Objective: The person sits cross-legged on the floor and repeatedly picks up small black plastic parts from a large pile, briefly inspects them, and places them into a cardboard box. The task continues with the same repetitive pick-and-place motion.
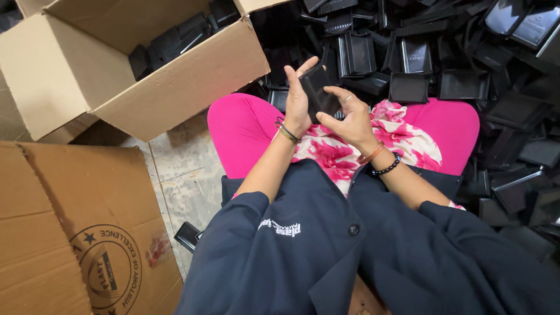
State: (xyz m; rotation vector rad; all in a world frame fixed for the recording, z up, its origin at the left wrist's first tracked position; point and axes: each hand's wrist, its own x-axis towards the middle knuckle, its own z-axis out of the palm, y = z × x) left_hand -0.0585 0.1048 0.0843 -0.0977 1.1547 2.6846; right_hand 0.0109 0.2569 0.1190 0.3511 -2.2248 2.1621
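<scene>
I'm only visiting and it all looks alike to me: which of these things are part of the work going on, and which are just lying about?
In the work:
- small black plastic piece, held by left hand and right hand
- heap of black plastic pieces
- open cardboard box with black pieces inside

Lying about:
- flat cardboard sheet
- lone black piece on the floor

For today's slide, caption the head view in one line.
Both hands, left hand and right hand, hold a black plastic tray beside an open cardboard box.
</scene>
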